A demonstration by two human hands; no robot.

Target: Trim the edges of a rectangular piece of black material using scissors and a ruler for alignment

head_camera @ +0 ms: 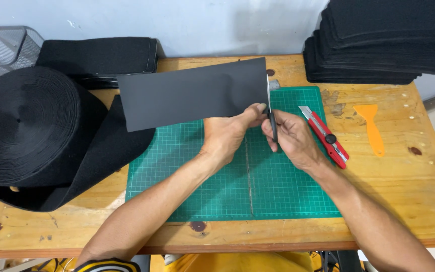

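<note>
My left hand [225, 135] grips the near right corner of a black strip [192, 93], lifted off the green cutting mat [187, 171] and running left to a big black roll [26, 126]. My right hand [290, 136] is closed on dark-handled scissors [272, 121], whose blades run up along the strip's right edge.
A red utility knife [325, 136] lies at the mat's right edge, with an orange plastic scraper [372, 126] beyond it. A stack of black cut pieces [383, 40] fills the far right corner. More black material [101, 58] and a wire mesh basket [6, 45] sit at far left.
</note>
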